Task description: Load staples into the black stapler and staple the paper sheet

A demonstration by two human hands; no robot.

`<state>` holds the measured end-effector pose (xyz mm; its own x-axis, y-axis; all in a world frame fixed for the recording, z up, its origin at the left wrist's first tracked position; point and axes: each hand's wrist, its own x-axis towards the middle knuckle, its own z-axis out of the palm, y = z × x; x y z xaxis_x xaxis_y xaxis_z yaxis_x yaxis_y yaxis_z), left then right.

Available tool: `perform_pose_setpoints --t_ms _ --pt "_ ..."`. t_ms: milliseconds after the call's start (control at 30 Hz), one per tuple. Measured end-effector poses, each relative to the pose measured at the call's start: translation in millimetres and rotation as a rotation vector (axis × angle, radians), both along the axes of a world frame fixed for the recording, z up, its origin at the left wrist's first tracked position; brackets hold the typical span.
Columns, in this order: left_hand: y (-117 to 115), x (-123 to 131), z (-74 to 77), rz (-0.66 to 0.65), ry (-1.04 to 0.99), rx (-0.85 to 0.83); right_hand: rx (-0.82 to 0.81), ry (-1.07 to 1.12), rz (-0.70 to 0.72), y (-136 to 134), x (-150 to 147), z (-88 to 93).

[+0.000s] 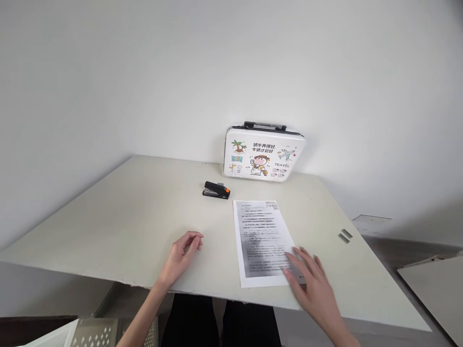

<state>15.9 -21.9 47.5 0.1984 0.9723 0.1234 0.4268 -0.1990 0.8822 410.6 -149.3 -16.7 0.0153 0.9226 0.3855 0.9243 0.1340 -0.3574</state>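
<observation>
A printed sheet of paper (258,241) lies flat on the table, with a shadow over its lower half. Over its lower right edge is my right hand (311,282), fingers spread and the tips at the paper; whether they press on it I cannot tell. My left hand (183,253) rests on the table to the left of the sheet, its fingers curled in and nothing seen in them. Beyond both hands sits a black stapler (216,191) with an orange part at its right end, just past the sheet's upper left corner.
At the back, a white case (262,156) with cartoon prints and a black handle leans against the wall (144,72). Two small slots (345,236) are at the right of the table (126,217). A perforated plastic item (96,332) stands below the front edge, at the left.
</observation>
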Motion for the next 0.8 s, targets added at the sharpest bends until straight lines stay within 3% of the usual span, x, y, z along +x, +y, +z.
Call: perform_pose_setpoints --t_ms 267,400,467,567,700,800 --pt "5.3 3.0 -3.0 -0.048 0.282 0.246 -0.006 0.118 0.088 6.3 -97.6 19.5" --pt "17.7 -15.6 -9.1 -0.116 0.54 0.385 -0.111 0.292 0.183 15.4 -128.8 33.1" --pt "23.7 -32.4 -11.0 -0.148 0.656 0.383 -0.163 0.406 0.196 17.1 -124.1 37.0" --pt "29.4 -57.8 -11.4 -0.156 0.755 0.344 -0.24 0.537 0.138 16.4 -94.0 38.5" --pt "33.0 -77.8 -10.3 -0.141 0.763 0.311 -0.301 0.641 0.038 14.4 -48.6 38.4" --pt "37.3 -84.4 -8.6 -0.099 0.7 0.294 -0.296 0.68 0.005 13.7 -36.6 40.2"
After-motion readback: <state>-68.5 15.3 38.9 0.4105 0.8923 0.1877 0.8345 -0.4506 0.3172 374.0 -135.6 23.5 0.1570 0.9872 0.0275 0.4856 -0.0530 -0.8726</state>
